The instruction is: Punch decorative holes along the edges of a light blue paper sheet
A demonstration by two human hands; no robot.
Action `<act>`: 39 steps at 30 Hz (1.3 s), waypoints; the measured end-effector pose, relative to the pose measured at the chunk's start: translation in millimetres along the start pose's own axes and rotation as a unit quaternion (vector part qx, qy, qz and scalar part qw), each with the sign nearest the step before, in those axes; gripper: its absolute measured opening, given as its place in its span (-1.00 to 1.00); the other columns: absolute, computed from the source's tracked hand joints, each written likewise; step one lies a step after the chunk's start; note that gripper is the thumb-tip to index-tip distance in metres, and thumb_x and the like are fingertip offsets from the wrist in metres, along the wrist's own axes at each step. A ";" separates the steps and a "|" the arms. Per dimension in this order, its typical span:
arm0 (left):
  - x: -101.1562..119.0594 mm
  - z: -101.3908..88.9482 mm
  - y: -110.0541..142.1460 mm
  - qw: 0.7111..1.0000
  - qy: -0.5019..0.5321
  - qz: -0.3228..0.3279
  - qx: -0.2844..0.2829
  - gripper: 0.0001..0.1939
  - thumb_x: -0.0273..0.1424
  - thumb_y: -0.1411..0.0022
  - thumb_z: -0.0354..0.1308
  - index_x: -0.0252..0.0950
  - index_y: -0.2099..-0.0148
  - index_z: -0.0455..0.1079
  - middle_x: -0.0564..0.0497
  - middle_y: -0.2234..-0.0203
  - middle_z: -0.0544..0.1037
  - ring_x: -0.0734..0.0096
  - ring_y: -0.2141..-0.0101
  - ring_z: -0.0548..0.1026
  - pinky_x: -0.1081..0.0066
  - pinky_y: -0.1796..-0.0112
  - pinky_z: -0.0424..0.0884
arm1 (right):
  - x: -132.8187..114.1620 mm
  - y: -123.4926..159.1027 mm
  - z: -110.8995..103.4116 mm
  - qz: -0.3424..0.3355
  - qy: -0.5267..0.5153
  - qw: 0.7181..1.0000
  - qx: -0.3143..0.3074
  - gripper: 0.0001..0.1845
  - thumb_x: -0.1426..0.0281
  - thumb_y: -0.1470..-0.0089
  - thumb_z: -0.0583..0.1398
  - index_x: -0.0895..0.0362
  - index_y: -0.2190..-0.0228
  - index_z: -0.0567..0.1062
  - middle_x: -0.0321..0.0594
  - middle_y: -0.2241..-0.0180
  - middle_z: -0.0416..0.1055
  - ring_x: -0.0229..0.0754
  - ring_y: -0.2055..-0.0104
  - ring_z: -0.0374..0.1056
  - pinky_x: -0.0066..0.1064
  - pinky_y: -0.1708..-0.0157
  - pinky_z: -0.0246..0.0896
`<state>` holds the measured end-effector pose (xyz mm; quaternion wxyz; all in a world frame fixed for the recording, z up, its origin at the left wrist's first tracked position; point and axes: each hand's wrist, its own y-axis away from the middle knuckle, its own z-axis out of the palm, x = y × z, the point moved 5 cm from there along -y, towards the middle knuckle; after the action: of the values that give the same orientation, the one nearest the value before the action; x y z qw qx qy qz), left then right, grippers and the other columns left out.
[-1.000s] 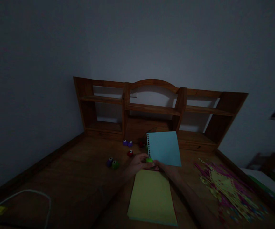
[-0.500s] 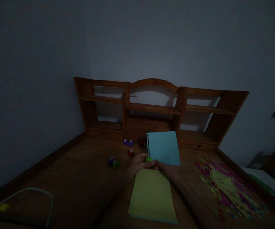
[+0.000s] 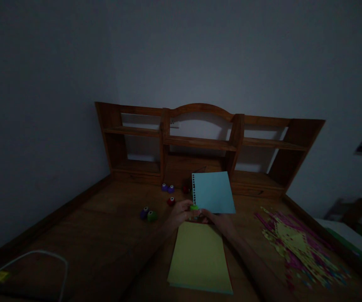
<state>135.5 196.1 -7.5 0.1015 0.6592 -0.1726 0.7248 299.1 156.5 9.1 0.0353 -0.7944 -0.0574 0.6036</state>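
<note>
My left hand (image 3: 180,213) is closed around a small bright green craft punch (image 3: 194,207). At the punch's right side, my right hand (image 3: 210,216) pinches the lower left corner of a light blue sheet (image 3: 214,193) that has a row of dark holes down its left edge. Where the sheet meets the punch is hidden by my fingers. Below both hands lies a stack of yellow paper (image 3: 200,256). Left of my hands stand a red punch (image 3: 171,201), a green punch (image 3: 151,216) and a purple punch (image 3: 144,212).
Two more purple punches (image 3: 167,188) and a dark red one (image 3: 186,189) stand near the wooden shelf (image 3: 200,143). Paper strips and cut bits (image 3: 294,241) are heaped at right. A white cable (image 3: 39,252) loops at front left.
The blue sheet has shifted slightly up and left with my hands. The green punch looks turned a little between my fingers. The whole view has drifted slightly.
</note>
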 end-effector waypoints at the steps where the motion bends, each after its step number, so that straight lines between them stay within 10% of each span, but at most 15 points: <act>1: -0.7 -1.6 -1.0 1.000 -0.001 0.001 0.005 -0.53 -0.17 0.23 0.43 -0.37 0.35 0.40 -0.04 0.46 0.54 0.39 0.45 0.48 0.47 0.45 0.31 | 0.3 -1.1 -0.6 -0.010 -0.014 1.000 0.004 -0.57 0.02 0.08 0.21 0.17 0.53 0.53 -0.11 0.48 0.53 -0.07 0.43 0.43 -0.36 0.32 0.28; 39: 10.3 14.0 6.9 0.996 0.036 0.035 -0.067 -0.54 -0.22 0.12 0.40 -0.34 0.19 0.43 -0.10 0.22 0.55 0.29 0.21 0.50 0.36 0.15 0.35 | 4.9 -2.6 -17.2 0.074 0.074 0.992 0.069 -0.55 -0.02 0.07 0.18 0.09 0.62 0.55 -0.16 0.49 0.54 -0.03 0.34 0.45 -0.34 0.25 0.24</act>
<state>144.6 183.6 2.9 0.1266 0.6183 -0.2401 0.7376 316.8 159.9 9.4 0.0491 -0.8348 0.0461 0.5464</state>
